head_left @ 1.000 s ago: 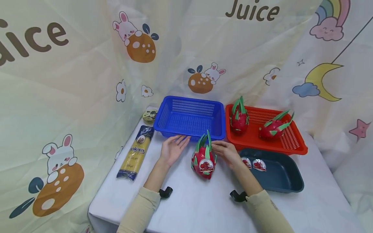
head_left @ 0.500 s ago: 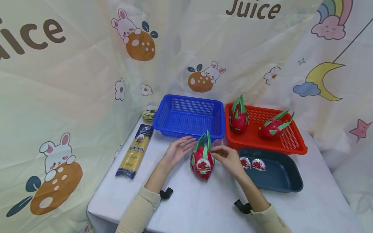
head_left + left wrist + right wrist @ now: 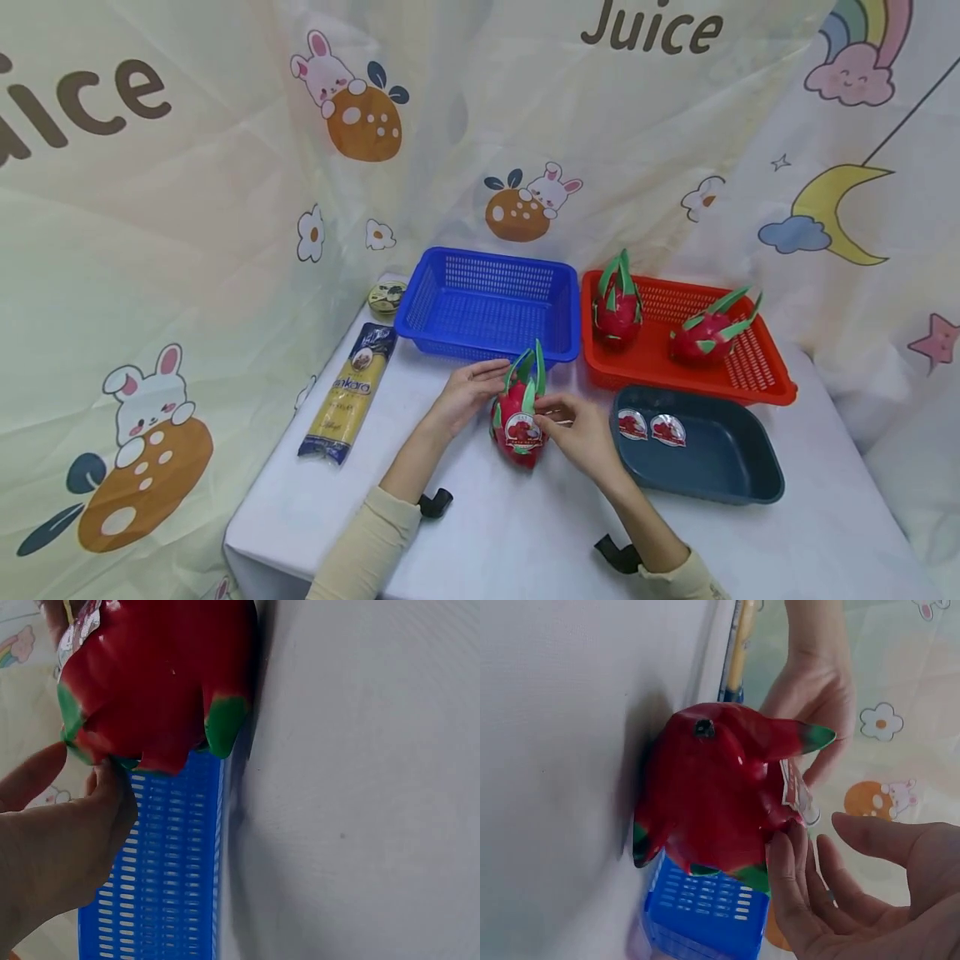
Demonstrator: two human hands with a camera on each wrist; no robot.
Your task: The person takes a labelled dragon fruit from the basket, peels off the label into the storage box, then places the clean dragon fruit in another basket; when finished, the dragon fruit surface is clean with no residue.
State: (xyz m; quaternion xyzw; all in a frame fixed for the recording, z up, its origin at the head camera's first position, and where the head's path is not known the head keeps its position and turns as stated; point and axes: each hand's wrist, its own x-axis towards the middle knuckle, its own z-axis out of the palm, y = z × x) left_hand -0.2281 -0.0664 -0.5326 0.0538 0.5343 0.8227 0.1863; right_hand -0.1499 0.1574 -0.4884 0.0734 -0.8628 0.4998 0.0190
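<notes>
A red dragon fruit [image 3: 517,459] with green tips stands on the white table. A round label [image 3: 521,431] sits on its near side; in the right wrist view the label [image 3: 793,786] shows edge-on. My left hand [image 3: 468,400] touches the fruit's upper left side, fingers fairly straight. In the left wrist view, thumb and fingers of the left hand [image 3: 67,825] meet the green tips. On the other side, my right hand [image 3: 581,431] rests its fingertips against the fruit, the thumb close to the label. The right wrist view shows that thumb [image 3: 870,832] apart from the fruit.
A blue basket [image 3: 487,343] stands behind the fruit. The red basket [image 3: 652,372] at right holds two more dragon fruits [image 3: 618,317]. A dark tray [image 3: 720,454] bears two round labels [image 3: 667,430]. A pasta packet [image 3: 348,396] and a tin [image 3: 386,297] lie left.
Both hands have closed in on the dragon fruit: the left moved right until its fingers touch it, and the right thumb came toward the label. The fruit has shifted slightly left.
</notes>
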